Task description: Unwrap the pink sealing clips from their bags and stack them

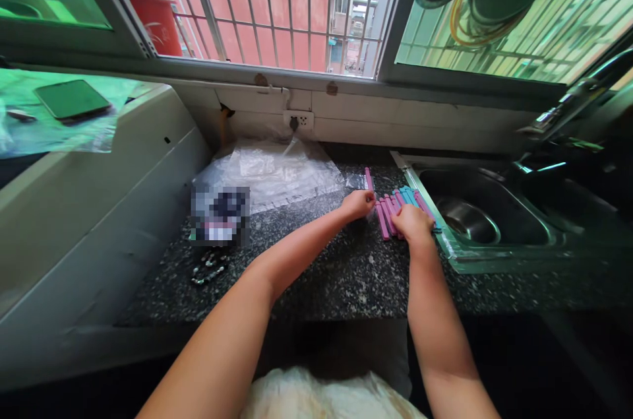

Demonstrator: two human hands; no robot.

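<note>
Near the sink, my left hand point(359, 205) is closed with its fingertips pinched. What they hold is too small to make out. Just beyond those fingertips is a slim pink stick point(368, 179), beside a small clear plastic packet point(355, 181). My right hand point(414, 222) lies over a row of similar flat sticks, its fingers closed on the pink sticks point(386, 216) at the near side. Blue sticks point(407, 194) show behind that hand, with another pink one at the right end. The palm hides part of the row.
Clear plastic bags point(277, 171) lie on the speckled countertop point(341, 280), left of my hands. A beaded string point(208, 268) sits near a blurred-out item point(220, 214). The steel sink point(487, 208) adjoins the sticks. A phone point(73, 99) rests on the raised left ledge.
</note>
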